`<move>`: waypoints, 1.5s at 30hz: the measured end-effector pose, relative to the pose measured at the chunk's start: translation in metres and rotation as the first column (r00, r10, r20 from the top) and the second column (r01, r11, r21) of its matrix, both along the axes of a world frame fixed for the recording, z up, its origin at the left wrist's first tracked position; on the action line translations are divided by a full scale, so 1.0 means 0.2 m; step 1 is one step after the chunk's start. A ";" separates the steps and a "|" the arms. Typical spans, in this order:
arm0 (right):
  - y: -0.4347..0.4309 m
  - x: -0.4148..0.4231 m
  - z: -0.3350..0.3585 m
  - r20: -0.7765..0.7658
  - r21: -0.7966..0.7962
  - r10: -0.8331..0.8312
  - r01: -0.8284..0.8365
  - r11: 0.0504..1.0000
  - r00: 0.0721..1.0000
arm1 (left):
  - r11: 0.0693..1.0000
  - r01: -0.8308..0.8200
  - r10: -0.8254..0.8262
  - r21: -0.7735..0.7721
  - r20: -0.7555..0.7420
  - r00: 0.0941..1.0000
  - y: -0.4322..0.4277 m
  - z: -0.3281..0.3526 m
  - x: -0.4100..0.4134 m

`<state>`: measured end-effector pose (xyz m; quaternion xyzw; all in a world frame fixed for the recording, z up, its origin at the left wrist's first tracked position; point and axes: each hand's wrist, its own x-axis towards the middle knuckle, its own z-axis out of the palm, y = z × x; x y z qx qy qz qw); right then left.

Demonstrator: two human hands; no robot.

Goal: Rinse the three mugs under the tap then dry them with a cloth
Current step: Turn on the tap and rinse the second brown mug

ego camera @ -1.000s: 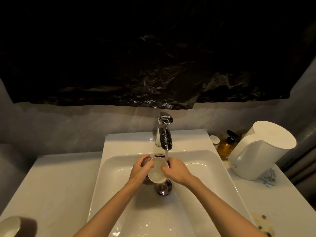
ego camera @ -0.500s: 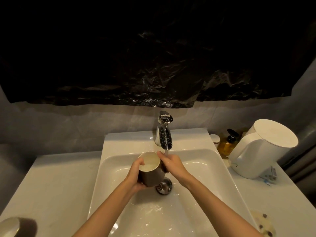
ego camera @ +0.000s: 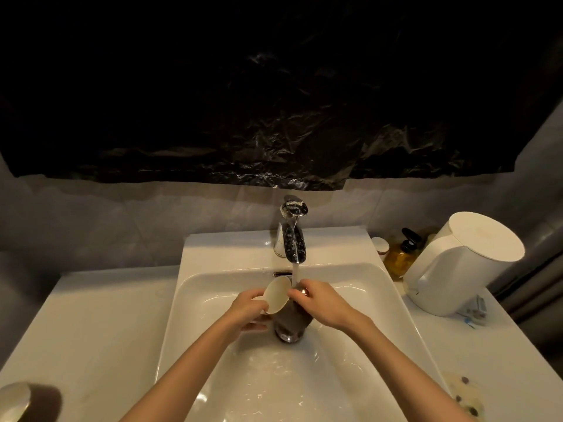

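Observation:
A dark mug with a cream inside (ego camera: 278, 295) is held tilted over the white sink (ego camera: 380, 303), its mouth turned to the upper left. My left hand (ego camera: 248, 307) grips its rim and left side. My right hand (ego camera: 323, 301) wraps over its dark outer wall, where the stream from the chrome tap (ego camera: 293, 239) lands. A second dark mug (ego camera: 21, 402) stands at the bottom left corner of the counter, partly cut off. No cloth is in view.
A white electric kettle (ego camera: 454, 266) stands on the counter to the right, with an amber pump bottle (ego camera: 402, 254) and a small white jar (ego camera: 380, 246) behind it. The chrome drain (ego camera: 288, 335) sits below the mug. Black plastic sheeting covers the wall above.
The mug has turned from mouth-up to tilted with its mouth to the left, and the water now runs over its outer wall. My right hand slid onto the mug's outside.

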<state>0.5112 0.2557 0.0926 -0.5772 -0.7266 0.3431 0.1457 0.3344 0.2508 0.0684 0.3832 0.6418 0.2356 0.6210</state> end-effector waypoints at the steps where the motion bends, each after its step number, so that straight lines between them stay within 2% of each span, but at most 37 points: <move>1: 0.00 0.01 0.01 0.112 0.042 0.060 -0.065 0.997 0.992 | 1.000 0.013 -0.013 0.010 -0.011 1.000 -0.01 -0.02 0.01; 4: -0.02 0.02 0.02 0.479 0.207 0.187 -0.317 0.926 0.858 | 0.998 0.049 -0.048 0.031 -0.022 0.999 -0.03 -0.06 0.04; 8: -0.04 0.04 0.01 0.737 0.239 0.211 -0.540 0.807 0.642 | 0.999 0.028 -0.029 0.035 0.016 0.999 -0.06 -0.08 0.09; 11: -0.06 0.06 0.01 0.825 0.271 0.160 -0.627 0.731 0.542 | 1.000 0.012 -0.014 0.026 0.042 0.999 -0.07 -0.08 0.11; 13: -0.07 0.08 -0.03 0.858 0.201 0.201 -0.669 0.715 0.473 | 0.999 0.008 -0.009 0.032 0.050 0.999 -0.08 -0.08 0.12; 15: -0.06 0.09 -0.05 0.873 0.220 0.176 -0.689 0.691 0.455 | 0.998 0.006 -0.009 0.059 0.042 0.999 -0.09 -0.08 0.13; 17: -0.05 0.09 -0.06 0.820 0.321 0.150 -0.659 0.680 0.553 | 0.995 0.008 -0.011 0.103 0.029 1.000 -0.11 -0.08 0.12; 19: -0.03 0.08 -0.05 0.670 0.439 0.102 -0.504 0.744 0.735 | 0.989 0.022 -0.024 0.145 0.008 1.000 -0.13 -0.07 0.11; 20: -0.03 0.08 -0.05 0.530 0.473 0.083 -0.375 0.797 0.844 | 0.985 0.029 -0.028 0.170 -0.007 1.000 -0.14 -0.06 0.11; 21: -0.03 0.08 -0.04 0.370 0.441 0.067 -0.239 0.865 0.927 | 0.980 0.035 -0.033 0.195 -0.017 0.999 -0.15 -0.06 0.10; 23: -0.05 0.06 -0.02 0.018 0.260 -0.019 0.013 0.966 1.000 | 0.965 0.062 -0.055 0.256 -0.034 0.998 -0.17 -0.06 0.09; 25: -0.08 0.05 -0.03 -0.209 0.073 -0.126 0.144 0.987 0.970 | 0.940 0.084 -0.079 0.330 -0.027 0.996 -0.20 -0.07 0.07; 27: -0.11 0.04 -0.04 -0.329 -0.030 -0.184 0.184 0.982 0.926 | 0.935 0.000 -0.029 0.355 0.075 0.997 -0.21 -0.08 0.06; 30: -0.14 0.03 -0.06 -0.406 -0.063 -0.173 0.161 0.985 0.897 | 0.958 -0.242 0.167 0.150 0.393 0.904 -0.19 -0.06 0.04; 31: -0.15 0.03 -0.06 -0.415 -0.064 -0.164 0.152 0.986 0.895 | 0.957 -0.279 0.215 0.080 0.447 0.868 -0.17 -0.05 0.02; 37: -0.17 0.07 -0.05 -0.459 -0.035 -0.125 0.122 0.992 0.880 | 0.988 -0.123 0.153 -0.098 0.424 0.892 -0.06 0.01 0.05; 42: -0.19 0.15 -0.06 -0.417 -0.037 -0.152 0.150 0.988 0.896 | 0.996 -0.085 0.076 0.039 0.205 0.976 0.03 0.06 0.19; 45: -0.20 0.16 -0.04 -0.424 -0.050 -0.180 0.175 0.983 0.887 | 0.996 -0.084 0.087 -0.023 0.217 0.972 0.07 0.04 0.22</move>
